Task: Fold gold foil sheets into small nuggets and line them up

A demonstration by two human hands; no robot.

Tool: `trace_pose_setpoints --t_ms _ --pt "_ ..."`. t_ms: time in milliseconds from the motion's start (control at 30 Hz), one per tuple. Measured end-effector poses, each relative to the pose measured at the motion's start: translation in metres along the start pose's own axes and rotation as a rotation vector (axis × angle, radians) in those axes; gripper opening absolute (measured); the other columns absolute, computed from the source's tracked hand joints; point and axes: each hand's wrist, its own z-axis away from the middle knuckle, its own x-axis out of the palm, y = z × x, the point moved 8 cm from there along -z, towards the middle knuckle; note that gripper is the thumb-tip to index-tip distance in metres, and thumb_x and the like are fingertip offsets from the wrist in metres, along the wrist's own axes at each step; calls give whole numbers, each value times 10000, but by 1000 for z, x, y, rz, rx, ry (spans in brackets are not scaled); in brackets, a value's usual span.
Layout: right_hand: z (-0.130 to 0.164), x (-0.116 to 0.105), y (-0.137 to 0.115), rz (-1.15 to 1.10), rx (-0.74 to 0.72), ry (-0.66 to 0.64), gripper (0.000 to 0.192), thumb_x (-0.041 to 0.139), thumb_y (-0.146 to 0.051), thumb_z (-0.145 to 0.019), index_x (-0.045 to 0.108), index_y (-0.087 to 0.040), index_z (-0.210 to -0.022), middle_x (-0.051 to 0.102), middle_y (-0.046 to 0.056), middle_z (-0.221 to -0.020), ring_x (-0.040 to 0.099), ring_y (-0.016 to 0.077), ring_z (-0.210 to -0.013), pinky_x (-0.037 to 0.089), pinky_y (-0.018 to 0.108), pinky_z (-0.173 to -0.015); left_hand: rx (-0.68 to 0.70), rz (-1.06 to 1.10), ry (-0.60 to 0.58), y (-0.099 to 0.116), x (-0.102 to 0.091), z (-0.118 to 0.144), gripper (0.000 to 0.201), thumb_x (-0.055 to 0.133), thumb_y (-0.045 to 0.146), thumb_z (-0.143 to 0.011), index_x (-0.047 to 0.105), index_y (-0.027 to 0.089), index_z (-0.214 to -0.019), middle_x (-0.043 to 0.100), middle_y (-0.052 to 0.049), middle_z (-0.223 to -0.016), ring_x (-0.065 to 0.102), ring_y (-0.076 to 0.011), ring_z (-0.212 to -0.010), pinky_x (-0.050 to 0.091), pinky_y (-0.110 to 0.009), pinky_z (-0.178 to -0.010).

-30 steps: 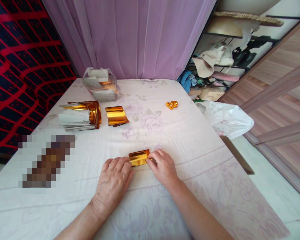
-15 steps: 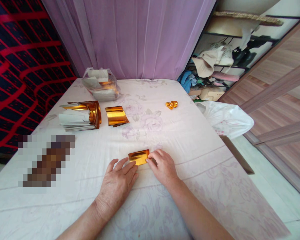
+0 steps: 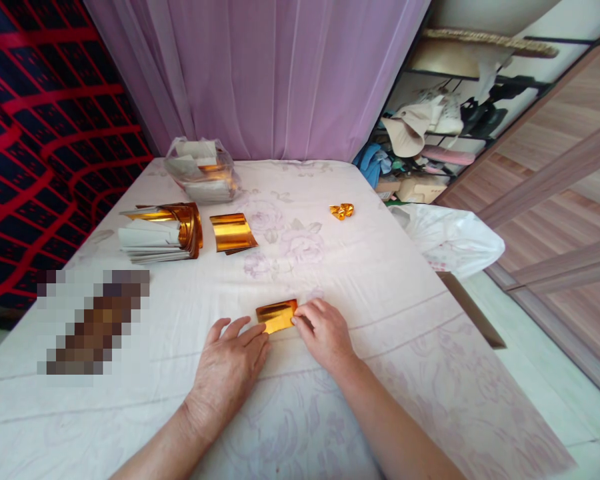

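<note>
Small folded rectangle of shiny gold foil paper (image 3: 277, 316), flat on the white floral-print cloth surface (image 3: 360, 280), near the front edge and between both hands. Left hand (image 3: 227, 367) palm down, fingers (image 3: 253, 333) loosely spread and flat, fingertips touching the near left corner of the gold rectangle; grip not closed around anything, only pressing down. Right hand (image 3: 326, 333) palm down beside the rectangle's right end, fingertips drawn together against that short edge, pinning it to the surface; whether thumb and forefinger pinch the foil or merely press on it cannot be told.

Farther back, left: stack of white-backed sheets with curled gold foil edges (image 3: 160, 232); just beside it, single curved gold foil sheet (image 3: 233, 231). Behind these, clear plastic bag of white and gold sheets (image 3: 201, 171). Well apart, toward the right rear: small crumpled gold foil piece (image 3: 342, 211). White plastic bag (image 3: 450, 239) at the right edge of the surface. Pale purple curtain (image 3: 280, 73) behind; red and dark patterned fabric (image 3: 45, 120) at left.
</note>
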Motion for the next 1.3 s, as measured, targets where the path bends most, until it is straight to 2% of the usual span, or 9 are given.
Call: trace_pose_setpoints --t_ms 433,667,767,867,933,1033,1133,1300 --pt "0 0 0 -15 2 1 104 593 -214 -876 647 -219 -787 627 10 -787 588 161 -777 387 269 -703 14 -13 -102 -2 2 -3 207 528 227 -920 732 258 -906 749 9 -1051 660 -263 -1015 425 -465 -921" --pt "2 -4 -6 42 -51 40 152 550 -212 -906 668 -201 -812 632 35 -808 576 168 -798 401 278 -735 6 -57 -184 7 6 0 204 604 196 -862 718 234 -1027 722 -22 -1136 646 -284 -1062 444 -479 -948" --pt "5 -8 -17 72 -120 44 178 519 -239 -931 692 -212 -961 656 61 -953 564 192 -900 408 316 -812 -14 -71 -208 9 9 3 241 629 200 -843 710 219 -1069 704 -42 -1178 629 -297 -1100 439 -491 -975" --pt "9 -5 -32 90 -216 -36 254 527 -284 -938 654 -251 -1156 632 75 -1162 524 225 -1071 394 373 -909 -28 -79 -227 11 12 5 262 630 200 -843 704 217 -1094 694 -50 -1199 620 -298 -1118 434 -495 -992" --pt "12 0 -40 107 -264 -92 293 556 -319 -929 635 -275 -1208 566 91 -1305 464 255 -1202 376 418 -964 -34 -77 -232 10 13 5 276 628 196 -846 698 224 -1111 688 -45 -1211 615 -296 -1129 432 -498 -997" --pt "16 7 -41 136 -262 -136 338 603 -368 -903 626 -308 -1235 428 114 -1462 353 294 -1340 346 482 -1014 -34 -70 -227 8 13 6 290 632 198 -846 690 232 -1128 685 -37 -1220 612 -293 -1140 429 -503 -1002" --pt "18 9 -33 151 -218 -135 359 616 -381 -894 620 -330 -1250 376 118 -1502 297 306 -1386 322 511 -1042 -26 -61 -221 5 11 6 277 629 196 -848 696 243 -1113 689 -33 -1212 621 -284 -1129 433 -491 -995" --pt "21 4 -20 185 -167 -112 344 594 -370 -907 624 -349 -1249 379 109 -1503 288 315 -1395 318 520 -1047 -30 -49 -231 3 8 5 260 621 199 -854 693 260 -1097 698 -21 -1195 631 -275 -1115 436 -479 -979"
